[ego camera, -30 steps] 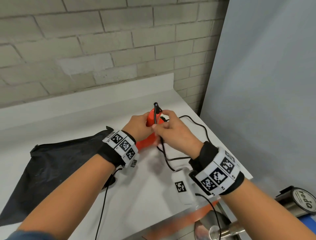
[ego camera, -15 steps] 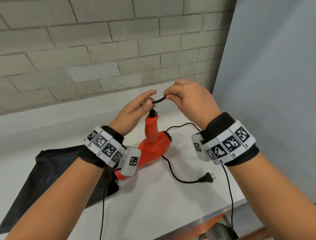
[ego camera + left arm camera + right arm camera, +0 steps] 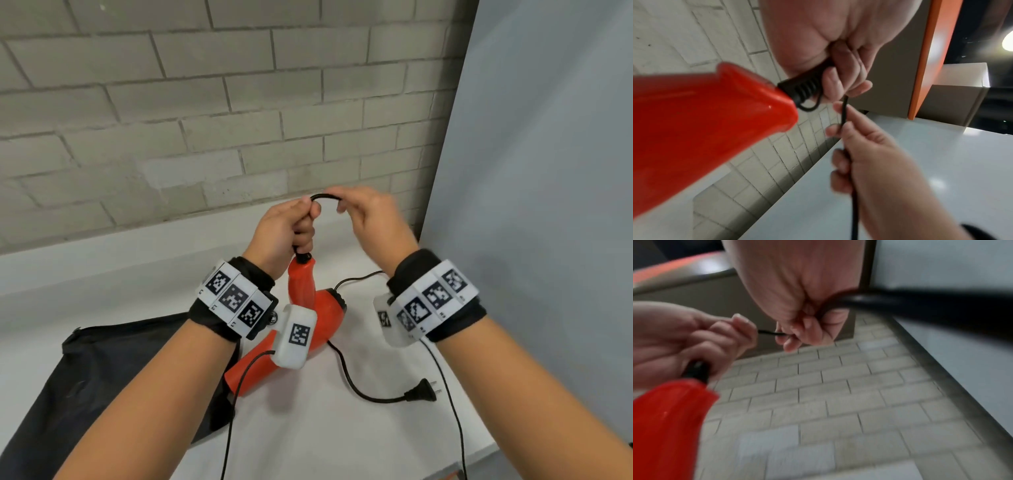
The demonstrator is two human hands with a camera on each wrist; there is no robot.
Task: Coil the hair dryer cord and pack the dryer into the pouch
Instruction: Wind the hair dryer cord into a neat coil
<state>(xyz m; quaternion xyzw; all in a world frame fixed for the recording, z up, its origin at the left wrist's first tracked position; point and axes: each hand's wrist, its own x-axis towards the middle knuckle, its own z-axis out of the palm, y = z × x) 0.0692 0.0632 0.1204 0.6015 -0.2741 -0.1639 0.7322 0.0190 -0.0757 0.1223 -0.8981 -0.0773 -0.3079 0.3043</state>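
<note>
A red hair dryer (image 3: 318,315) hangs nozzle-down over the white counter (image 3: 325,428), its handle pointing up. My left hand (image 3: 291,226) grips the black cord (image 3: 323,197) just above the ribbed strain relief (image 3: 803,87) at the handle's end. My right hand (image 3: 363,212) pinches the same cord a short way along, and a small arch of cord spans the two hands. The rest of the cord (image 3: 356,383) trails down onto the counter and ends in a two-pin plug (image 3: 423,394). The black pouch (image 3: 102,370) lies flat at the left, partly under the dryer's nozzle.
A brick wall (image 3: 205,120) runs behind the counter and a grey panel (image 3: 548,171) stands at the right. Thin black wires (image 3: 448,401) hang from my wrist cameras. The counter's front edge (image 3: 479,448) lies near the lower right corner.
Both hands have risen from the counter, lifting the dryer by its cord end. My left hand went from open fingers to a closed grip on the cord; the right hand slid along it.
</note>
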